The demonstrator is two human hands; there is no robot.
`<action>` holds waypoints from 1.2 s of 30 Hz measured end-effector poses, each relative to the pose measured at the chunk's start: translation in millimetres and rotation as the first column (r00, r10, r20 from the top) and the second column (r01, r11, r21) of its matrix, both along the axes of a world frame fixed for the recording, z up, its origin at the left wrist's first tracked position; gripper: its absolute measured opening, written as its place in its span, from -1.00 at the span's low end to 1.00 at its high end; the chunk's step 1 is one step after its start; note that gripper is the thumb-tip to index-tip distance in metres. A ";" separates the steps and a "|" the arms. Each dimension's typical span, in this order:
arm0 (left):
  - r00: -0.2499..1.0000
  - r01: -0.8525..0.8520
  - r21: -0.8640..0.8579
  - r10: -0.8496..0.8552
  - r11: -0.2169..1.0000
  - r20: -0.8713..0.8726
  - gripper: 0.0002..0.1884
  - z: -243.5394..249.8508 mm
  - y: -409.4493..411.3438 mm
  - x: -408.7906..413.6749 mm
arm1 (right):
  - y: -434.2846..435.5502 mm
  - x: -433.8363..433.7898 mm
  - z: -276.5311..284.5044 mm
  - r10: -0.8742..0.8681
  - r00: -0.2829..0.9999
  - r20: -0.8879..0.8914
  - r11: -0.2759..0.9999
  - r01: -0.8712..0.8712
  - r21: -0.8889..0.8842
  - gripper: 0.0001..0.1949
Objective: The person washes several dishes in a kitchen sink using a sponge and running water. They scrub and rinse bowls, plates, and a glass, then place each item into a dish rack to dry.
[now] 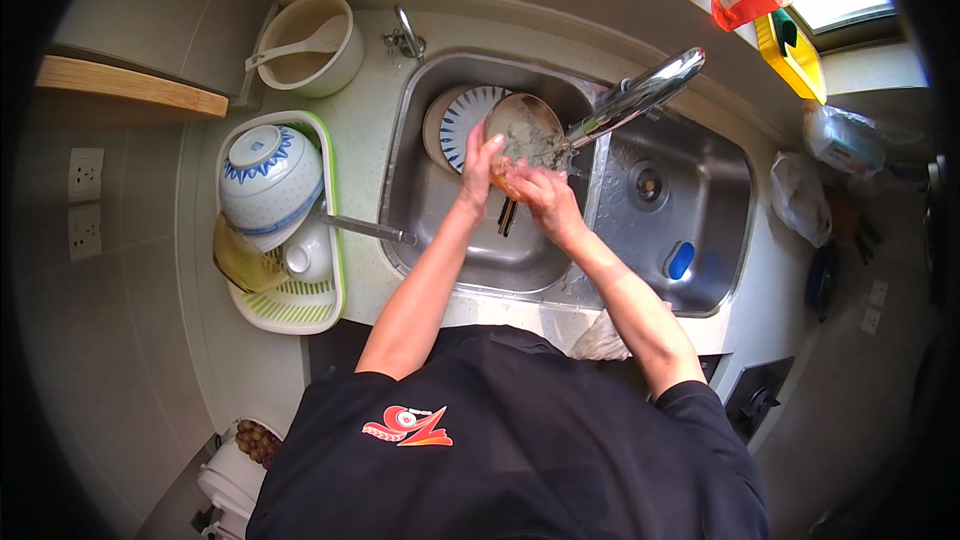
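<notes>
Over the left sink basin, my left hand grips a round bowl by its left side, thumb at the rim. The bowl is tilted, and water splashes inside it below the chrome faucet. My right hand has its fingers curled over the bowl's near rim; an orange patch between the hands is too blurred to name. Behind the bowl a white plate with blue marks rests on another plate. Below my hands, dark chopsticks show, partly hidden.
A green-white dish rack at left holds upturned bowls and a white cup. A handle juts toward the basin. The right basin holds a blue sponge. A white pot stands at back left.
</notes>
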State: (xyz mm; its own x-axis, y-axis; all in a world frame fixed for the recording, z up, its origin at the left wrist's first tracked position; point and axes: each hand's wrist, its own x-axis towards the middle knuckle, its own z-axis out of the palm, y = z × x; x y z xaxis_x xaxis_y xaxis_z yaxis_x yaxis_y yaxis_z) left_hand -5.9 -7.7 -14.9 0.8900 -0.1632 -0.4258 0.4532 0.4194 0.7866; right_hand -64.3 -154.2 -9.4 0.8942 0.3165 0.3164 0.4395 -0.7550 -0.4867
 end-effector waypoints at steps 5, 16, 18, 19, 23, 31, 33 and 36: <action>0.774 -0.099 0.589 -0.310 0.802 0.552 -0.34 3.7 -29.3 -33.4 | 7.1 9.5 -0.7 0.046 0.823 -0.566 0.399 0.504 0.766 -0.72; 0.359 -0.204 0.838 -0.758 0.506 0.545 -0.56 41.2 -67.2 -6.2 | -28.0 -17.7 22.3 0.150 0.636 -0.757 0.359 0.679 0.641 -0.65; 0.572 -0.055 0.857 -0.688 0.512 0.447 -0.54 52.4 -70.9 5.8 | -32.9 -23.8 26.7 0.223 0.640 -0.735 0.385 0.635 0.670 -0.63; 0.668 0.014 0.857 -0.643 0.515 0.375 -0.52 55.5 -68.8 14.5 | -31.3 -24.6 30.4 0.270 0.639 -0.720 0.397 0.608 0.688 -0.61; 0.827 0.498 0.325 -0.553 0.804 0.100 -0.45 -8.9 -47.2 48.1 | -26.2 -24.6 52.8 0.263 0.687 -0.677 0.171 0.657 0.734 -0.58; 0.917 -0.102 0.300 -0.027 0.949 0.398 -0.57 -22.2 -36.0 2.5 | -28.9 -11.8 21.3 0.410 0.767 -0.494 -0.479 0.642 0.599 -0.54; 0.873 -0.186 0.449 -0.062 0.874 0.483 -0.53 -14.2 -33.9 -7.5 | -25.8 -5.9 11.6 0.415 0.786 -0.459 -0.561 0.618 0.551 -0.56; 0.750 -0.334 0.644 -0.219 0.688 0.624 -0.47 4.8 -30.0 -24.5 | -22.4 6.1 3.6 0.451 0.844 -0.291 -0.696 0.536 0.477 -0.58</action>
